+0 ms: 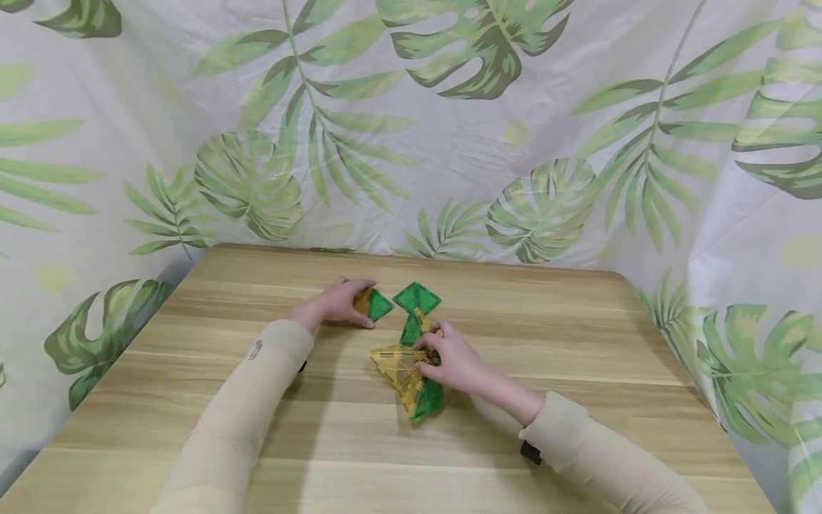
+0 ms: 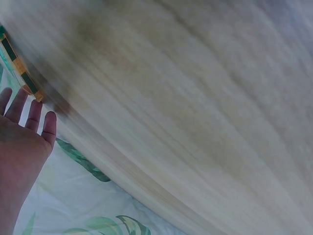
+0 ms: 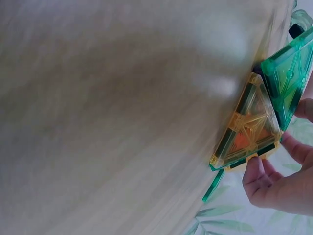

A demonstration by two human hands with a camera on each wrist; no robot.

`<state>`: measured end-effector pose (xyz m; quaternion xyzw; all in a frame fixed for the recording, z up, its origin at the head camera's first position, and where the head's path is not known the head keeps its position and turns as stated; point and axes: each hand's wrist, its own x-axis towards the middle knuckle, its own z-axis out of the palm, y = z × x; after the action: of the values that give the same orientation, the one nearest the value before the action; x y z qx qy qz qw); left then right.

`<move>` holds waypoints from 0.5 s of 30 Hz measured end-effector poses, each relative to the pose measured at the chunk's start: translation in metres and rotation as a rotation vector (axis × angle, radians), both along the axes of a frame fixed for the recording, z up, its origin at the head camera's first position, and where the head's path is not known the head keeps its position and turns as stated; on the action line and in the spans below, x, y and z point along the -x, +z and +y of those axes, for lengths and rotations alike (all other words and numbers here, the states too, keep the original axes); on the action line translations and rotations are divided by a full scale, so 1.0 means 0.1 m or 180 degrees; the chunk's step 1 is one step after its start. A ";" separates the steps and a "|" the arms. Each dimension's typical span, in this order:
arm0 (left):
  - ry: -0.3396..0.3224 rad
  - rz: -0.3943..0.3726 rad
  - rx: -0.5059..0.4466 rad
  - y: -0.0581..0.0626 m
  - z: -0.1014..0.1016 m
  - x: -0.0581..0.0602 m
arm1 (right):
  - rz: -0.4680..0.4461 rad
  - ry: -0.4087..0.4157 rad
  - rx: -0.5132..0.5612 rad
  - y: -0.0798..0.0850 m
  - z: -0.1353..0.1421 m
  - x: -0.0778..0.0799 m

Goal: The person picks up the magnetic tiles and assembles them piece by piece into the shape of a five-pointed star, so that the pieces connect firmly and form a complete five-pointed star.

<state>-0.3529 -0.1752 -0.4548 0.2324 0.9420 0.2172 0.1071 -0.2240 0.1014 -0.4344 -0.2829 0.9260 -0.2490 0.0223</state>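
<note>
Toward the back of the table, my left hand (image 1: 338, 298) holds an orange and green pair of triangular magnetic tiles (image 1: 379, 305) between thumb and fingers. Its fingertips are at the edge of these stacked tiles (image 2: 22, 68) in the left wrist view. Nearer the front, my right hand (image 1: 457, 363) grips the upper part of a raised shape of translucent yellow and green magnetic tiles (image 1: 399, 368). In the right wrist view, a yellow triangle tile (image 3: 252, 117) leans beside a green triangle tile (image 3: 288, 73), with fingertips at their edges. The palm side of the right grip is partly hidden.
A green diamond of tiles (image 1: 416, 296) lies flat behind the raised shape. Another green tile (image 1: 409, 330) sits between them, with a narrow yellow piece beside it. The wooden table (image 1: 546, 314) ends at a leaf-print cloth (image 1: 449, 143) hanging behind it.
</note>
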 end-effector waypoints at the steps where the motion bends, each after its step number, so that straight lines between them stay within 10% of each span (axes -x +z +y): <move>1: -0.0019 0.0008 0.0004 0.01 -0.01 -0.01 | -0.0009 0.0036 -0.0022 0.00 0.01 0.01; 15: -0.0152 0.0188 0.0091 0.00 -0.11 -0.04 | -0.0168 0.0794 0.0029 0.00 0.26 0.17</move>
<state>-0.3489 -0.1861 -0.4546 0.2595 0.9419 0.1942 0.0877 -0.2411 0.1276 -0.4340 -0.3892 0.8816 -0.2558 0.0762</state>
